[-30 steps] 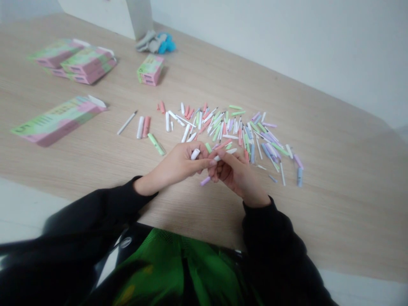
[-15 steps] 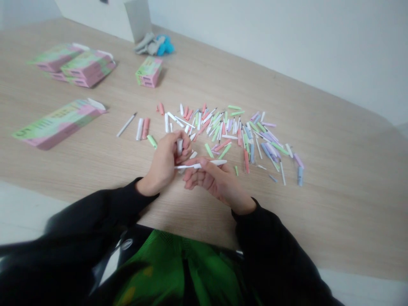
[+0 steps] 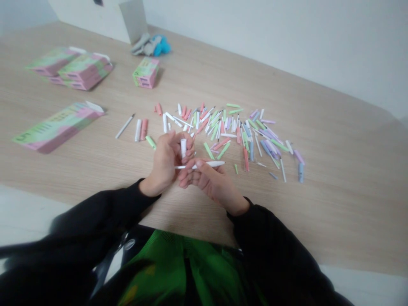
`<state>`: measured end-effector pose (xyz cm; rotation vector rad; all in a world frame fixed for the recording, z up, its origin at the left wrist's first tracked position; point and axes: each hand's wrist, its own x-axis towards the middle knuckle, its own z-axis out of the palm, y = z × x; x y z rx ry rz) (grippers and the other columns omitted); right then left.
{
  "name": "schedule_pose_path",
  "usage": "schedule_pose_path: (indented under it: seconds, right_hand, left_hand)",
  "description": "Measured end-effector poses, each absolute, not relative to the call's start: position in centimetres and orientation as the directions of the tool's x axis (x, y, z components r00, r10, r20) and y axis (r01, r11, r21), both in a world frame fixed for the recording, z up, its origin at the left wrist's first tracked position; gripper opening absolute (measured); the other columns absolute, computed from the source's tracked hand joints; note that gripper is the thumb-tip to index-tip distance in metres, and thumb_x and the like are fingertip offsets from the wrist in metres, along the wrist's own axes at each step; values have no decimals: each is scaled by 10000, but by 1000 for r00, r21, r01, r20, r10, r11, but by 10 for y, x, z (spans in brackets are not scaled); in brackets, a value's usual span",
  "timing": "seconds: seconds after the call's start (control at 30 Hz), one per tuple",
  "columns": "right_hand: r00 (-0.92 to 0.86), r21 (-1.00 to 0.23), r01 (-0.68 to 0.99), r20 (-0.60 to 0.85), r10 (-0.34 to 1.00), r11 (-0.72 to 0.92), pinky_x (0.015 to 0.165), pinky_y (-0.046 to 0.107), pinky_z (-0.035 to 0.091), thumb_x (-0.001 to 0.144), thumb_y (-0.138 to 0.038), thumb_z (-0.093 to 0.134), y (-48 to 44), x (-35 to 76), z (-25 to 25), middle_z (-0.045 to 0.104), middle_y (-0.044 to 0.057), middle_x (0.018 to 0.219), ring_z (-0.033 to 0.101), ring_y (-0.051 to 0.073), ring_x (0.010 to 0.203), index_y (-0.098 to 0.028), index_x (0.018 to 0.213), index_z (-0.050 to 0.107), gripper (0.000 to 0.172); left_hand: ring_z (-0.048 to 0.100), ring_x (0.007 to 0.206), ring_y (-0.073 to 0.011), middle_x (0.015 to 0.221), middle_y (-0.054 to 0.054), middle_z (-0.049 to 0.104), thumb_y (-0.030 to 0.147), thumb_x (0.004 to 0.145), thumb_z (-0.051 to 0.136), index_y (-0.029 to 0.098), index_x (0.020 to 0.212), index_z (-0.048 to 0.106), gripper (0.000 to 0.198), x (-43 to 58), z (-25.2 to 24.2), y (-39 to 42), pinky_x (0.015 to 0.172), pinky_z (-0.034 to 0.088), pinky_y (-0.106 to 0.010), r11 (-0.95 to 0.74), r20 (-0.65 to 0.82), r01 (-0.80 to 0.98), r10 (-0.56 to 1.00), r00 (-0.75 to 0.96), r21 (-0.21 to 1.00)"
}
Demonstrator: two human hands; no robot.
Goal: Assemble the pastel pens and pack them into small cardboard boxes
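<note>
My right hand pinches a white pen section between thumb and fingers. Its point faces right, and a thin refill sticks out to the left, towards my left palm. Curled fingers of my left hand hold a white pen barrel or cap upright. The two hands are close together, fingertips nearly touching. Just beyond them lies a spread of loose pen parts in white, green, red, purple and blue, with dark-tipped refills among them.
To the left lies a long pink-and-green box, with stacked boxes behind it. Another small box stands near grey and blue gloves or cloth. A white container is at the back. One refill lies apart.
The white piece in my left hand shows more and stands more upright. In my right hand the pen section sits further along the refill, and its tip now pokes out at the right.
</note>
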<state>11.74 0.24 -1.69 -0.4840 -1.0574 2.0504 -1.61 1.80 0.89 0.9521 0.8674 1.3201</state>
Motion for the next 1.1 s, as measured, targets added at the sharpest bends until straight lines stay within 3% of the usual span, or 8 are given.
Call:
schedule_pose_path:
  seconds: [0.1,0.3,0.47,0.6,0.73,1.0,1.1]
  right_hand:
    - [-601,-837,-468,67,797,-282,707,326,603,920,-486,673,3,122,-12,725,17,747,700,145,646,-192,882,670,297]
    - [-365,-914,-405,130,922,-32,631,258,559,921,-439,677,18,156,21,710,-1,756,662,110,633,-207,842,662,245]
    - [-241,-940,-310,225,944,145,618,284,551,932,-438,670,21,178,42,679,-3,737,643,123,614,-224,819,660,242]
    - [-302,-954,-276,202,932,117,607,284,550,950,-399,652,16,177,42,695,9,741,651,127,618,-216,820,687,227]
    - [-355,-957,-281,173,919,71,598,272,552,950,-378,655,14,175,41,700,4,730,644,115,600,-207,810,690,224]
    - [-436,-974,-226,76,897,-27,593,269,571,936,-384,682,15,179,41,725,16,721,673,127,604,-184,814,693,235]
    - [-459,-976,-214,58,886,-47,572,252,558,943,-369,677,16,183,40,731,18,714,674,123,586,-177,818,689,230]
  left_hand:
    - [415,477,-114,624,0,483,619,842,491,197,722,527,440,-21,12,19,435,342,-258,76,-5,-407,985,173,910]
    - [509,597,-110,753,-7,548,225,746,669,143,850,645,135,-32,7,24,517,382,-235,12,69,-396,980,189,918]
    - [525,686,-121,785,0,578,272,945,612,161,969,639,118,-34,5,24,641,430,-245,-119,164,-125,868,469,985]
    - [516,680,-116,811,4,589,312,1031,490,172,1066,601,183,-37,5,25,672,444,-248,-224,172,17,790,588,974]
    - [499,672,-120,759,21,567,343,1014,521,170,1116,641,234,-39,5,25,634,409,-233,-271,130,149,787,603,951]
    - [522,739,-130,789,6,572,333,1003,505,146,942,664,254,-41,16,22,686,410,-239,-317,90,246,759,645,916]
    - [497,671,-111,739,14,540,305,1004,492,129,973,667,251,-44,19,22,615,389,-216,-301,63,248,743,667,921]
